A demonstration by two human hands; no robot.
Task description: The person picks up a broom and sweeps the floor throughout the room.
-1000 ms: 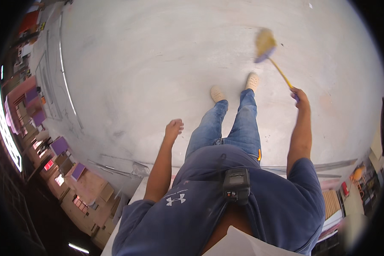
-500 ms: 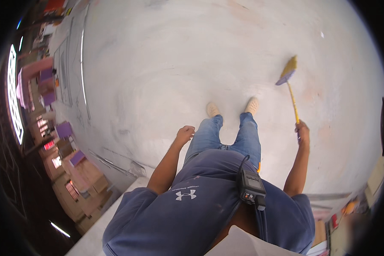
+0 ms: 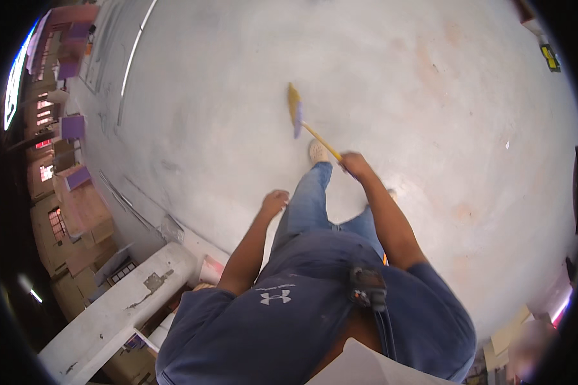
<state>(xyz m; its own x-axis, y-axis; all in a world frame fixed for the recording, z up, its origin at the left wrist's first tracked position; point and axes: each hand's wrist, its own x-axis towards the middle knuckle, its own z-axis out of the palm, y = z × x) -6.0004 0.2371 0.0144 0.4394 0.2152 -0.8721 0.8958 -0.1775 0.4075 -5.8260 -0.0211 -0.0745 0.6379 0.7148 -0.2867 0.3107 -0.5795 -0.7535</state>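
Note:
My right hand (image 3: 353, 165) is wrapped round the yellow handle of a broom (image 3: 321, 139), out in front of my legs. The broom's head has a purple top (image 3: 297, 122) and yellow bristles (image 3: 293, 96); it is over the grey floor just ahead of my forward shoe (image 3: 318, 151). My left hand (image 3: 276, 201) hangs beside my left thigh, apart from the broom. Its fingers are loosely curled, and nothing shows in them. A dark device (image 3: 368, 287) hangs by a strap on the front of my shirt.
Pale smooth floor (image 3: 225, 96) spreads around me. Near my left elbow stands a worn white ledge (image 3: 135, 292). Cardboard boxes (image 3: 87, 215) and purple panels line the left side. A yellow and black object (image 3: 550, 58) lies at the far right. A small white scrap (image 3: 507, 145) is on the floor.
My right arm has swung the broom leftward across the floor, from the right side to in front of my feet. My stance has shifted, with one foot forward. My left hand stays by my thigh.

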